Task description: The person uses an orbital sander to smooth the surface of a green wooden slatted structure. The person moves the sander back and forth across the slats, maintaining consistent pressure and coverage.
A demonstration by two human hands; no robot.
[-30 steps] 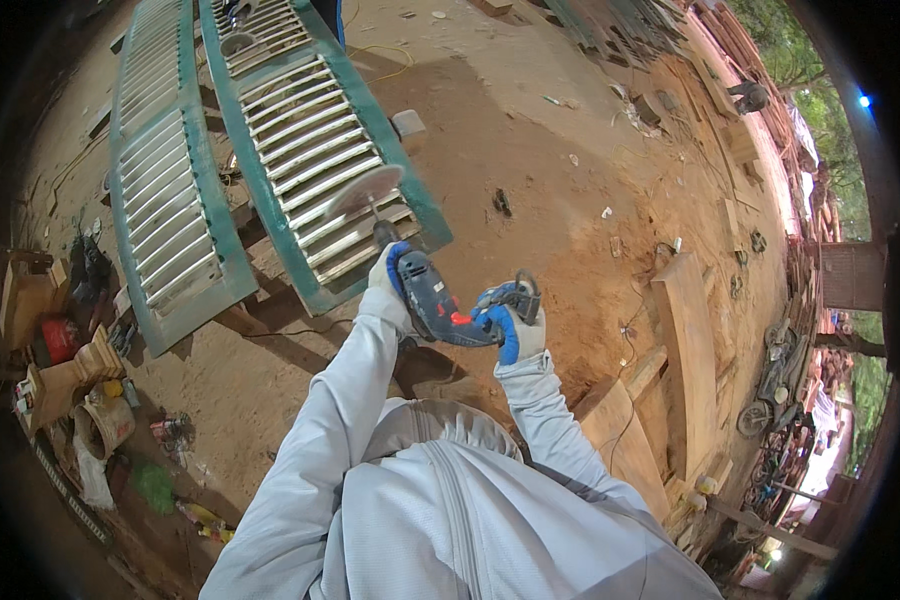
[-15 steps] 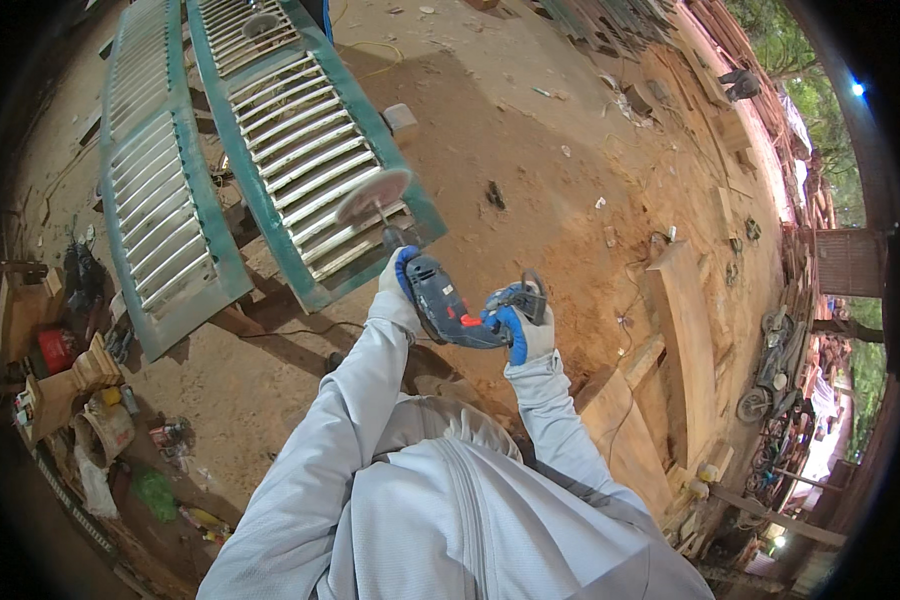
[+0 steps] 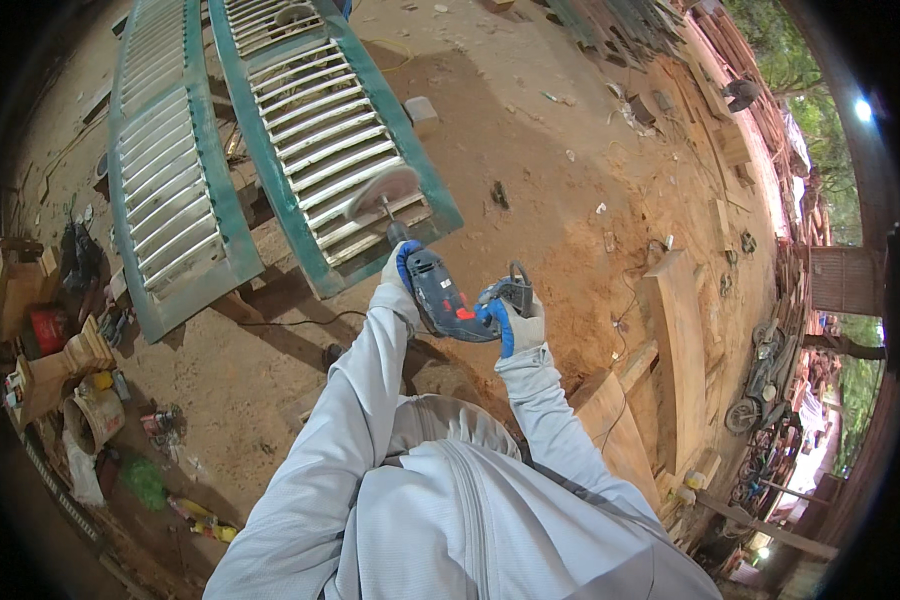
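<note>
A dark blue power drill [image 3: 442,297] with a red part at its grip lies across both my hands in front of my body. My left hand [image 3: 398,268], in a grey and blue glove, is closed around its front end. From the chuck, a shaft carries a round sanding disc [image 3: 383,192], which appears over the lower slats of a green louvred shutter [image 3: 425,185]; whether they touch I cannot tell. At the end of the drill's handle, my gloved right hand [image 3: 521,328] is closed on a dark looped bundle [image 3: 516,290] that looks like bunched cord.
Another green shutter [image 3: 232,262] lies to the left. Thick wooden beams [image 3: 678,350] rest on the right, with a motorbike [image 3: 755,395] beyond. A cable [image 3: 310,321] crosses the dirt floor. A bucket [image 3: 95,418] and wood pieces [image 3: 55,375] stand at the lower left.
The shutters and surroundings have shifted slightly in the view. Both hands keep their hold, with the drill and disc nearly the same against the shutter.
</note>
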